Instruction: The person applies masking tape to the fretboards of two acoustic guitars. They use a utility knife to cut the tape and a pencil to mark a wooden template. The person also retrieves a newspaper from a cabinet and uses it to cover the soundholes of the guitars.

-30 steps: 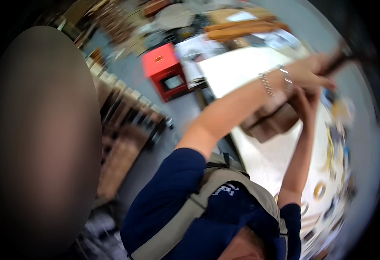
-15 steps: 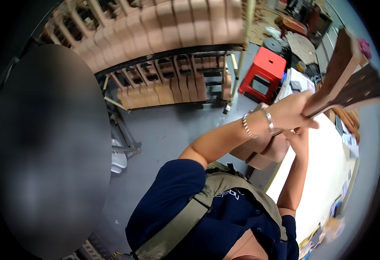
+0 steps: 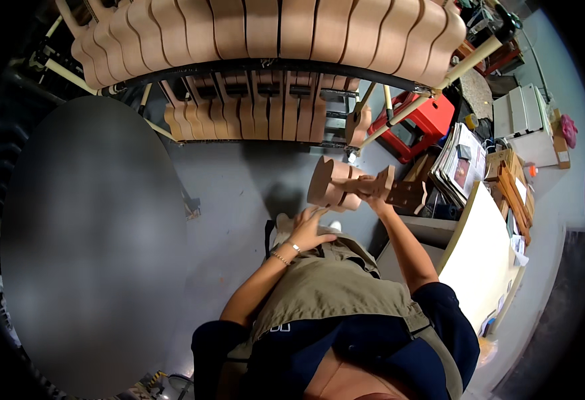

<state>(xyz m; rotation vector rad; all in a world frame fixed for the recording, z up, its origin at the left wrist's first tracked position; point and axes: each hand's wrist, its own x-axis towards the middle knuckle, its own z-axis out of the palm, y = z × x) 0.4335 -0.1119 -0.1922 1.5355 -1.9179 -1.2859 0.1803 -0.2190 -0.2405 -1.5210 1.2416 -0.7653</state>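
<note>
Centrally, wooden guitar-shaped pieces (image 3: 328, 184), right hand (image 3: 374, 188) closed around their narrow part, left hand (image 3: 306, 230) loosely spread near their lower edge, rack (image 3: 266, 65) of similar pieces (image 3: 262, 30) across upper frame, red stool (image 3: 437, 119) upper right.

You wear a dark blue shirt (image 3: 292, 357) with short sleeves (image 3: 447, 319). Over it there is a khaki-green apron (image 3: 339, 293) of cloth, and its wide strap (image 3: 447, 360) passes at your right side. On your left wrist (image 3: 288, 253) are one shiny silver bracelet (image 3: 295, 247) and one thinner chain (image 3: 280, 258). A small white marking (image 3: 280, 327) shows on the shirt, beside the apron's edge
</note>
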